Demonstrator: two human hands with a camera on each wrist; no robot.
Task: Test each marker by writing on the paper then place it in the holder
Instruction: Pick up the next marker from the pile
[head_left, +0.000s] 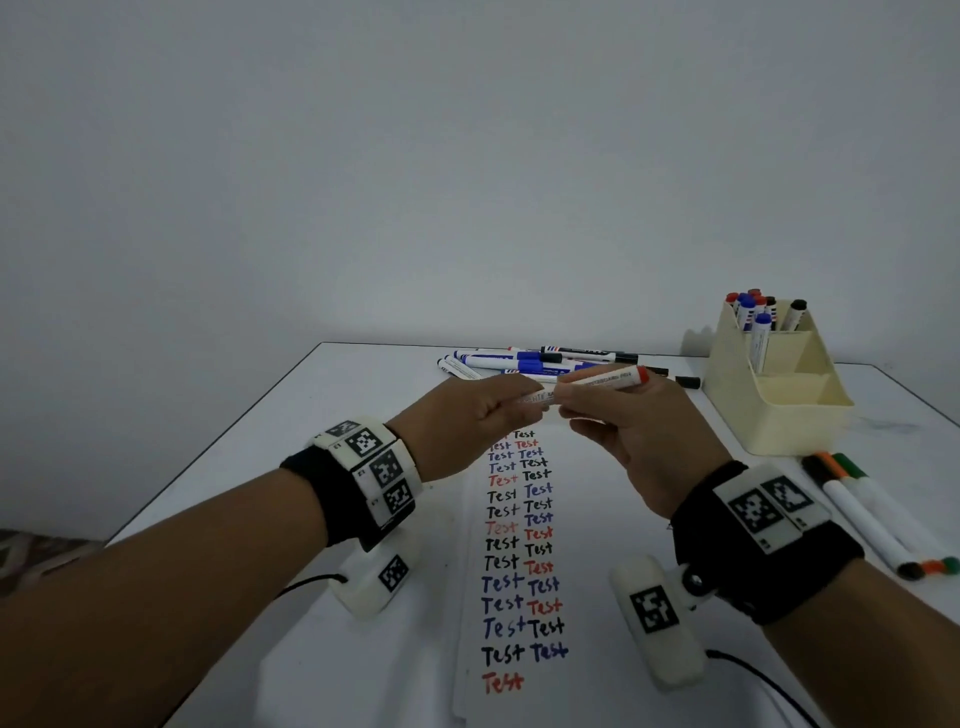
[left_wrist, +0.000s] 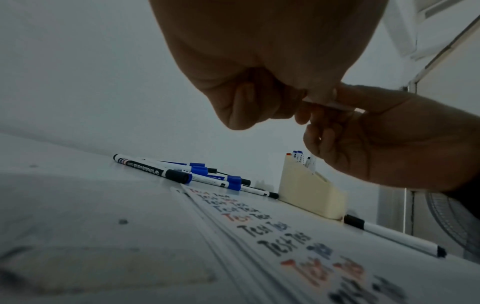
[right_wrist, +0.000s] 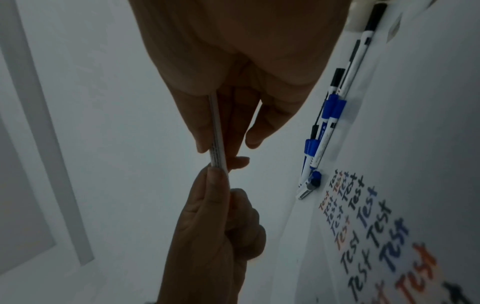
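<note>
Nearest, the paper (head_left: 524, 582) is lying on the bench (head_left: 291, 467), two columns of "Test" running away from the person, the last red one alone at the near end. Above its far end both hands are holding one red marker (head_left: 597, 387) in the air, long axis running left to right and tilting up slightly toward the right. The left hand (head_left: 467, 421) is pinching the left end; the cap cannot be made out inside those fingers, so whether it is coming off or going on cannot be told. The right hand (head_left: 623, 431) is gripping the barrel, red butt end sticking out past it to the right. That end is pointing toward the holder (head_left: 779, 410), standing farther right and beyond, markers already upright in its back slots. The right hand is nearer it. Farther back, loose markers (head_left: 540, 361) are lying in a cluster.
</note>
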